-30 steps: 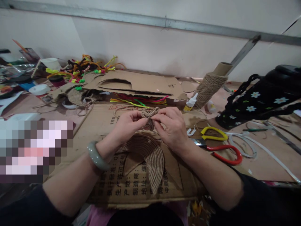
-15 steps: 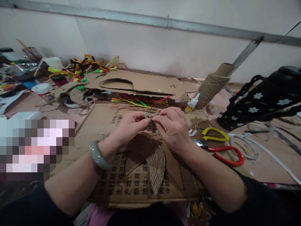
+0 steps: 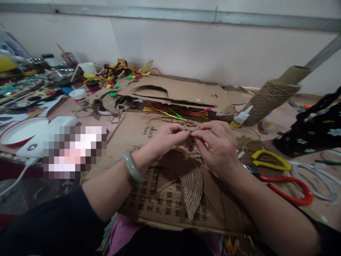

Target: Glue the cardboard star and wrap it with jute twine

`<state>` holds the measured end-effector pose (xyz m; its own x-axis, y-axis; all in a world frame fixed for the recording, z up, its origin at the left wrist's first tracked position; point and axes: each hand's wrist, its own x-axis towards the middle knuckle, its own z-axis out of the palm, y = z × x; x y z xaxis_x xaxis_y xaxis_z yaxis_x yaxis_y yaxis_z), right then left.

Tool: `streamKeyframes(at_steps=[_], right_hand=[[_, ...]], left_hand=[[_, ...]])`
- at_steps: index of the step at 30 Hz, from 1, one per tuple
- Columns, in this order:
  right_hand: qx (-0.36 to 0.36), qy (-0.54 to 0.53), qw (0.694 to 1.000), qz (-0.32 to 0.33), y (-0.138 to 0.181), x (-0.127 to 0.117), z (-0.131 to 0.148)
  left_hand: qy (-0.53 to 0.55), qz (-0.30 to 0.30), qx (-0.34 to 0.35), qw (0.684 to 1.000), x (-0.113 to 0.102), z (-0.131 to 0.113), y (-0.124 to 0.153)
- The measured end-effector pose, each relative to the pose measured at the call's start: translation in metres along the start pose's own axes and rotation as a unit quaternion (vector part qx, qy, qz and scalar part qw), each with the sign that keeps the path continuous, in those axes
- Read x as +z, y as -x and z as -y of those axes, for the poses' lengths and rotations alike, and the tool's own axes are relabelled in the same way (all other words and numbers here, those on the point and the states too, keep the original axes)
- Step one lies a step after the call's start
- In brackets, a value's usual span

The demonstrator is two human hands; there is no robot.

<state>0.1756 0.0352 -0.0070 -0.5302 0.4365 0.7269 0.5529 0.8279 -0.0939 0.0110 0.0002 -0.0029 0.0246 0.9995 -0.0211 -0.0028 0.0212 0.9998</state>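
Head view: scissors [image 3: 279, 179] near right hand [image 3: 220, 146]; bottle [image 3: 241, 117] beside twine roll [image 3: 271, 100].

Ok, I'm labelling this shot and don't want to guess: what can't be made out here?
All in the head view:
Twine piece: full shape covered by the pinching fingers.
Red-and-yellow-handled tool: tips hidden behind the right forearm.
Black flowered bottle: top cut off by the right edge.
Pixelated patch at left: content masked by blocks.

A grey metal bar [image 3: 160, 12] crosses the pale wall [image 3: 170, 49].
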Motion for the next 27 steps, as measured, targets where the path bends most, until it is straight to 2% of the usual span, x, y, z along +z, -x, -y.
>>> streamKeyframes(at_steps=[5,9,11,13,15,17,20,22,27], right_hand=[[0.011,-0.029,1.000,-0.006,0.000,0.001,0.001],[0.012,-0.044,0.999,-0.030,-0.001,-0.001,-0.003],[0.036,-0.063,0.997,-0.039,-0.002,-0.002,-0.006],[0.095,-0.095,0.991,-0.018,-0.002,-0.002,-0.010],[0.175,-0.159,0.971,0.039,-0.002,-0.001,-0.012],[0.243,-0.245,0.933,0.103,-0.002,0.001,-0.012],[0.293,-0.325,0.886,0.151,-0.005,0.002,-0.012],[0.298,-0.348,0.873,0.165,-0.006,0.001,-0.011],[0.286,-0.364,0.872,0.156,-0.007,0.001,-0.013]], left_hand=[[-0.013,-0.004,-0.016,1.000,0.003,-0.002,0.000],[-0.039,-0.030,0.003,0.999,0.001,0.000,-0.002],[-0.042,-0.043,0.018,0.998,-0.001,0.001,-0.004],[-0.044,-0.049,0.032,0.997,-0.004,0.001,-0.004],[-0.045,-0.044,0.038,0.997,-0.005,0.000,-0.003],[-0.047,-0.058,0.027,0.997,-0.005,-0.001,-0.002],[-0.033,-0.047,0.035,0.998,-0.005,0.000,-0.001],[-0.024,-0.045,0.037,0.998,-0.004,0.000,-0.001],[-0.012,-0.032,0.010,0.999,-0.003,-0.001,0.001]])
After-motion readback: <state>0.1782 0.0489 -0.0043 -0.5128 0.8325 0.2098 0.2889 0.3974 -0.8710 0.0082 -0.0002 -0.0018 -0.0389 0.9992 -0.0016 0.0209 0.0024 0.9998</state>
